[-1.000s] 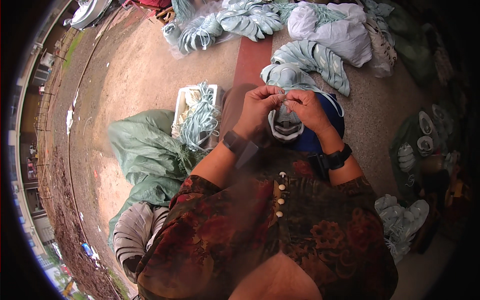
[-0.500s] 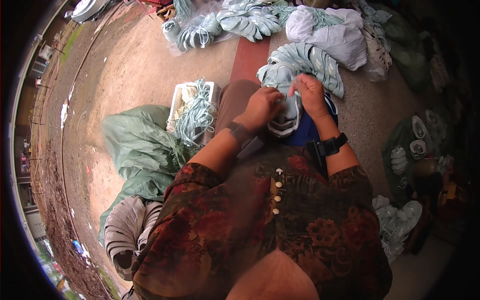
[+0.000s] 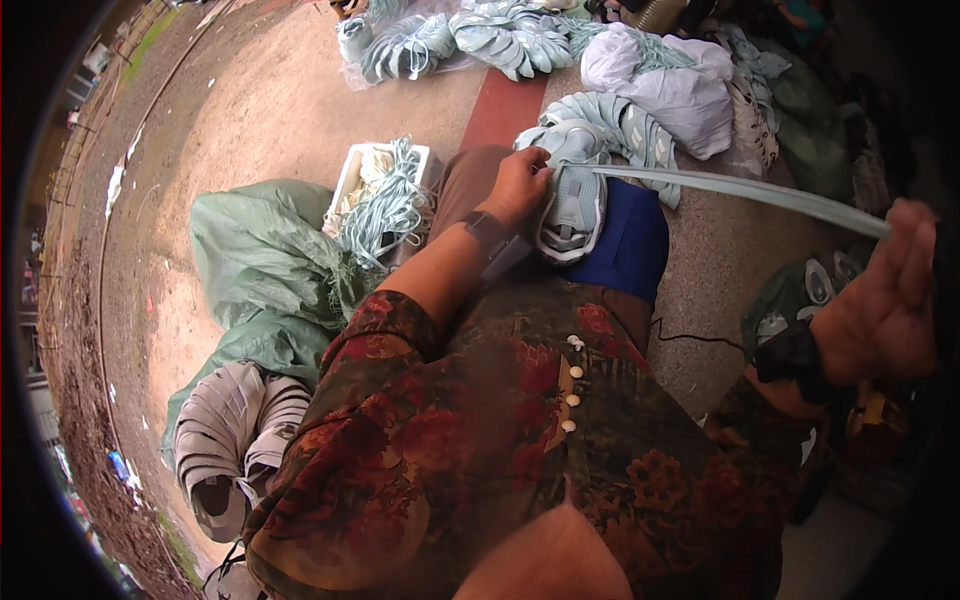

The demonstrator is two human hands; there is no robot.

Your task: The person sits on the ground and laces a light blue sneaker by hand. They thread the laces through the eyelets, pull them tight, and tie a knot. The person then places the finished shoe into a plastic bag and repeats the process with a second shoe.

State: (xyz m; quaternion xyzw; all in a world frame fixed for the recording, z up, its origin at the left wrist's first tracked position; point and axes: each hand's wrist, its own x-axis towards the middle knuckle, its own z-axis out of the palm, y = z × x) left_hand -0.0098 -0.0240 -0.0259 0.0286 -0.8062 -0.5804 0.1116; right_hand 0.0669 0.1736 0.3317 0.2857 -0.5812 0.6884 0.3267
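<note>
Lace [image 3: 740,186], pale blue and flat, runs in a long stretched line from near one o'clock out toward three o'clock, leaving the pale blue shoe upper [image 3: 577,200] on your lap and reaching your right hand [image 3: 880,295]. Your right hand is out at three o'clock, its fingers clamped on the lace, well apart from the upper. Your left hand [image 3: 517,185] sits at twelve o'clock, its fingertips touching the left edge of the upper; you cannot tell from here whether they pinch it or merely rest on it. The upper lies at one o'clock with its heel end toward you, partly over the blue cloth [image 3: 635,235] on your right leg. Just beyond it, also at one o'clock, a row of pale blue uppers [image 3: 640,135] fans out, with a white bag [image 3: 665,85] behind. At eleven o'clock, beside your left leg, a white box [image 3: 349,185] holds a bundle of pale blue laces [image 3: 393,195]. Toward ten o'clock you have a green sack [image 3: 255,250] near that box, and at eight o'clock lie stacked beige uppers [image 3: 215,415].
</note>
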